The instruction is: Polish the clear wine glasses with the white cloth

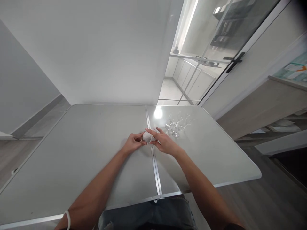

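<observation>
A small white bundle (148,137), which looks like crumpled tissue or cloth, sits between my hands above the table's metal seam. My left hand (133,142) is closed at its left end, thumb and fingers pinching there. From the right, my right hand (163,140) curls over the bundle, with fingers on top and the thumb below. Whatever may be inside the white wrapping is hidden. Several clear stemmed glasses (176,134) stand or lean close together just beyond my right hand; their transparent edges overlap, so their outlines are hard to separate.
The pale folding table (96,166) has a metal seam (155,172) running front to back and a metal rim. A white wall (107,57) rises behind it. To the back right is a glazed door (199,60) with a black handle, and shelving (263,105) stands at the right.
</observation>
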A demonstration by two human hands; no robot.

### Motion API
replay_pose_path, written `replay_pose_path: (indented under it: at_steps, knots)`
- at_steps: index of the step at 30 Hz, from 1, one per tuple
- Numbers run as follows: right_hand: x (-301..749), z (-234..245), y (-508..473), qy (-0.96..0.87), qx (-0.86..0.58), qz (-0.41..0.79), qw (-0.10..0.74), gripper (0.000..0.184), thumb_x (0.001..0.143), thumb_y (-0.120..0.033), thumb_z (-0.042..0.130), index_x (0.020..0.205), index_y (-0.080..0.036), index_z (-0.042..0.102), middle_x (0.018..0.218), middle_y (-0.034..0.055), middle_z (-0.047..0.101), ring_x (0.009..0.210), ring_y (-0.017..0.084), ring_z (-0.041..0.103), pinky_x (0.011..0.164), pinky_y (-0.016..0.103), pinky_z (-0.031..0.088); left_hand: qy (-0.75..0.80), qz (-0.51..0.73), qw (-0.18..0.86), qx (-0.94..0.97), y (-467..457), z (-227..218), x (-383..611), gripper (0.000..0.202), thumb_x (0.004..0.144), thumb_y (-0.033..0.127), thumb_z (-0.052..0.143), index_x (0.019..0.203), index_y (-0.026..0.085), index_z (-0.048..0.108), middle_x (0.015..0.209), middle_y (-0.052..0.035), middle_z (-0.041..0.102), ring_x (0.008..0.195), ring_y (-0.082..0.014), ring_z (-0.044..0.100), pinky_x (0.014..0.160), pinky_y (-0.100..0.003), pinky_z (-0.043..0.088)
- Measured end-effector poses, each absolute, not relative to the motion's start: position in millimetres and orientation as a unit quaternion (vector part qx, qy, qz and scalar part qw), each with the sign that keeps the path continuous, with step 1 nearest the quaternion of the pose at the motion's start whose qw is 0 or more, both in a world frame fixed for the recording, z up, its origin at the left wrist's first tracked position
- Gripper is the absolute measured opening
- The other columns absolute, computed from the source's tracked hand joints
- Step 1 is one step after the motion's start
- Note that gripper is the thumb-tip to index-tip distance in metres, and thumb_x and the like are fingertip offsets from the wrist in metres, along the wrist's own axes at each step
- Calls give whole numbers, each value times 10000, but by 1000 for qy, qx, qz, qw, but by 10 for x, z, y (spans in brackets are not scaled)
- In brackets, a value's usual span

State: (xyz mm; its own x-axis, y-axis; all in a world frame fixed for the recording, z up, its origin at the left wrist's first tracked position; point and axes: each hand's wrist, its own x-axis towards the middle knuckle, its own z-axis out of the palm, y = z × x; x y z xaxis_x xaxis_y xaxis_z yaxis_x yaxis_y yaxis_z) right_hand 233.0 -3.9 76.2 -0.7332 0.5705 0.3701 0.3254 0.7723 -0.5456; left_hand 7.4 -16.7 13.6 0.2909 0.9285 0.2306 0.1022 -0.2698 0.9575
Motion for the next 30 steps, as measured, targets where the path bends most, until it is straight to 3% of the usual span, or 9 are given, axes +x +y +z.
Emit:
replay_pose_path:
  at_steps: [2,4,7,10,14,17,23,26,30]
  knots:
    - [2338,877,24,-923,-235,243,184,756,939,-79,479,1564,-411,211,812,-90,668,671,136,628,1194,612,251,404,455,434,664,-181,127,86,362,754,435,781,919,113,782,606,20,470,581,-93,357,552,-238,316]
    - [2328,975,65,-922,-239,268,148,755,927,-44,451,1553,-419,255,808,-85,671,680,132,637,1153,583,327,423,482,399,655,-191,117,101,377,730,423,806,957,122,787,595,35,444,567,-86,335,549,-240,307]
    - [2267,985,53,-891,-276,310,182,687,945,-82,454,1542,-390,308,864,-49,691,658,128,603,902,418,534,436,518,393,622,-181,117,97,537,707,415,828,1154,129,746,608,44,454,580,-85,355,561,-234,311]
    - [2219,872,-4,-872,-302,285,257,607,969,-171,502,1534,-327,345,966,0,707,719,144,595,756,330,546,394,488,495,602,-142,137,43,533,726,440,811,1129,100,735,597,41,466,543,-74,354,520,-218,289]
    - [2271,833,-34,-940,-208,138,232,593,1011,-303,503,1564,-265,292,885,4,707,780,167,626,1076,509,423,298,367,660,584,-102,130,-54,403,754,481,780,782,90,684,533,38,451,425,-45,307,416,-202,207]
    - [2321,915,-1,-971,-151,86,161,567,1029,-316,463,1566,-295,281,835,-21,686,815,168,657,1199,573,249,279,347,694,566,-101,90,-75,399,776,489,762,783,102,665,506,54,415,396,-37,278,397,-195,196]
    - [2245,880,6,-915,-232,243,225,507,983,-142,441,1444,-348,478,1054,-18,719,830,144,677,1173,494,334,358,482,535,594,-118,56,19,345,747,399,805,877,85,741,534,54,408,489,-55,331,470,-196,268]
    - [2125,827,-84,-828,-331,337,302,446,939,-219,535,1372,-322,561,979,-18,710,759,148,640,924,380,517,393,501,461,618,-139,49,67,458,779,414,766,1093,81,746,587,27,499,546,-86,418,529,-213,347]
    - [1964,858,-174,-704,-504,363,344,445,861,-261,588,1306,-278,601,750,-27,631,676,161,588,637,283,485,455,493,260,695,-167,-30,112,453,828,332,687,1247,162,705,640,21,594,550,-87,458,594,-212,399]
